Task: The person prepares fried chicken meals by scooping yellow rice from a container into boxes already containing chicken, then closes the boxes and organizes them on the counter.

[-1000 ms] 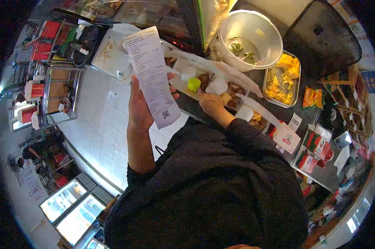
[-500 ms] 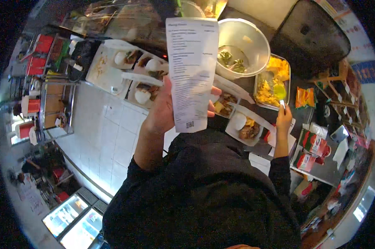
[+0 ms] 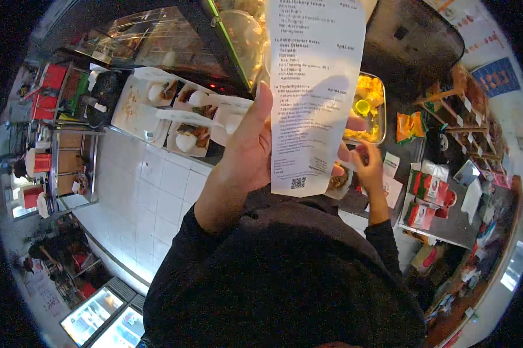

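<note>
A long white printed receipt (image 3: 313,116) is held up close by my left hand (image 3: 247,151), the thumb in front and fingertips showing past its right edge. It hides the middle of the counter. My right hand (image 3: 371,171) is beyond the receipt's lower right edge, fingers curled, their tips partly covered by the left fingers. Just past it, a metal tray (image 3: 383,124) holds yellow food (image 3: 370,88), with a yellow-green spoon (image 3: 363,106) resting in it. The spoon's handle is hidden, so whether the right fingers grip it does not show.
Several open paper boxes (image 3: 187,143) with rice and meat line the counter at left, near a white scale-like appliance (image 3: 137,110). An orange packet (image 3: 410,126) lies right of the tray. Red boxes (image 3: 429,194) occupy a side table. A glass display case (image 3: 174,35) stands behind.
The receipt has come closer and moved right and up, now covering the large bowl and the nearer food boxes. My right hand has shifted left, and the spoon's handle is no longer visible.
</note>
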The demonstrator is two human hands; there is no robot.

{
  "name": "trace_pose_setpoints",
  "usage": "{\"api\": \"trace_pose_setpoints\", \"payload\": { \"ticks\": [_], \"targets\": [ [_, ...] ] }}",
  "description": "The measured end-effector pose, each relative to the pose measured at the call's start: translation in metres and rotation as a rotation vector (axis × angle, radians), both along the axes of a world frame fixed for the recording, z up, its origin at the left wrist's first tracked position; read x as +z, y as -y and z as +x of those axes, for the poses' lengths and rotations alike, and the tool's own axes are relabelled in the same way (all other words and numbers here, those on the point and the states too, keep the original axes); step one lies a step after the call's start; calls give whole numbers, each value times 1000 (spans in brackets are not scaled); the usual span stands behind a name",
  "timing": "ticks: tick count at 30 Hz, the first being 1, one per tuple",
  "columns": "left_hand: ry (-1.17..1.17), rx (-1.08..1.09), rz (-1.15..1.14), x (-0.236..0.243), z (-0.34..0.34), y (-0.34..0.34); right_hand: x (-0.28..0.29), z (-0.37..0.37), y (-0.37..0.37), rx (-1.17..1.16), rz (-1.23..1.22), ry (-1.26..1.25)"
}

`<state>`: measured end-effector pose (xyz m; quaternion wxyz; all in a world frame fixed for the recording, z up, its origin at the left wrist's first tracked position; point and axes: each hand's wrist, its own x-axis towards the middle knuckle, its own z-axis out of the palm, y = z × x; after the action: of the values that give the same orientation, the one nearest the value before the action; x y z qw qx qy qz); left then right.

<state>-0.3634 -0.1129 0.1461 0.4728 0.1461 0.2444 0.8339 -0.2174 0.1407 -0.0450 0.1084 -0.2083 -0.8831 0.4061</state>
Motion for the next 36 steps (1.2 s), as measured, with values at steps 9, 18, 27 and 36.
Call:
{"api": "trace_pose_setpoints", "payload": {
  "ticks": [9, 18, 27, 36],
  "targets": [
    [39, 60, -25, 11, 16, -13, -37, 28, 17, 73, 146, -35],
    [120, 31, 80, 17, 17, -6, -30, 25, 25, 35, 117, -119],
    [158, 23, 43, 14, 9, 1, -36, 14, 19, 4, 149, -48],
    [127, -173, 17, -2, -3, -37, -21, 12, 22, -116, 263, -55]
  ]
}}
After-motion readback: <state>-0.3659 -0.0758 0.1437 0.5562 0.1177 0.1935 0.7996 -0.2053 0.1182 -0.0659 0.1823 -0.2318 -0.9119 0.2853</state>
